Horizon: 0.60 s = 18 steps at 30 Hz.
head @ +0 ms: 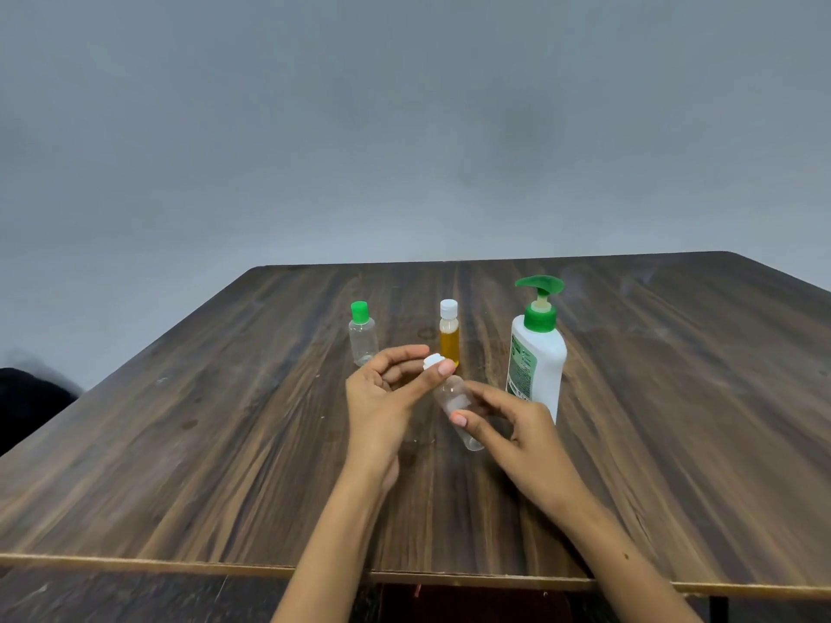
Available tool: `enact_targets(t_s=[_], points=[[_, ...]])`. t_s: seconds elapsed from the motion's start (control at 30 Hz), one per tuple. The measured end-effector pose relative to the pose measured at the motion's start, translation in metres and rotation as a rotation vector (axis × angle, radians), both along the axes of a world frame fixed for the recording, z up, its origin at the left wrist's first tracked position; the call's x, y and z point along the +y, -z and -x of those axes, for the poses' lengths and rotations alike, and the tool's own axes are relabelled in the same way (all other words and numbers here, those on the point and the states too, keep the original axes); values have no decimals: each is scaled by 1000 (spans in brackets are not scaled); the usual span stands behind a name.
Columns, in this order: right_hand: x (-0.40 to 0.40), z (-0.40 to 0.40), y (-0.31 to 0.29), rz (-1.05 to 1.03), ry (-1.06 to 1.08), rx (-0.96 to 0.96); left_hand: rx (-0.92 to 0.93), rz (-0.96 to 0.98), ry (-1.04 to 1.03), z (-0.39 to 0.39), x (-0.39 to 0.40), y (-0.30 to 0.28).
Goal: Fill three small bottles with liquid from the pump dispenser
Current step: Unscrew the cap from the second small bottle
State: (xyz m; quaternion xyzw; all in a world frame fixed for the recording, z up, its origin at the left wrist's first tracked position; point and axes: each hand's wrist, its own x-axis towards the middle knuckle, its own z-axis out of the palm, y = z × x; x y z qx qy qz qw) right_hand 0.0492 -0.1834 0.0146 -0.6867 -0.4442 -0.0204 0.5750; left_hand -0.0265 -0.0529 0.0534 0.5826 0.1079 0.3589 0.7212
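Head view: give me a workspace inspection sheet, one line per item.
Surface: dark wood-grain table, pale front edge.
Job's things: pump dispenser, white with green pump, upright at right; green-capped bottle, clear, looks empty, upright; yellow-filled bottle, white cap on, upright; clear bottle, tilted, held above the table.
Clutter: nothing seen.
Grippers: left hand pinches the white cap at the clear bottle's neck; whether the cap is off cannot be told. Right hand holds the clear bottle's body.
Cables: nothing seen.
Surroundings: plain grey wall; dark shape at left edge, unclear.
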Motion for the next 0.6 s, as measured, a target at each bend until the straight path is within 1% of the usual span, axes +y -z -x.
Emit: enact_targets(t_s=[0.1,0.17,0.23,0.47,0.53,0.6], points=[[1,-1,1,7,47,-53,17,63,-78,-2,-5,0],[1,-2,2,14,77,-74,36,45,-104,-3,-9,2],[0,-2,4,17,83,-51,60,-9,-97,-4,-11,3],[-1,-2,1,-40,44,37,63,-116,188,5,-3,-5],[0,-1,0,-27,38,29,36,-128,156,5,-2,-4],[1,-1,1,-17,40,20,13,-103,58,4,-3,-3]])
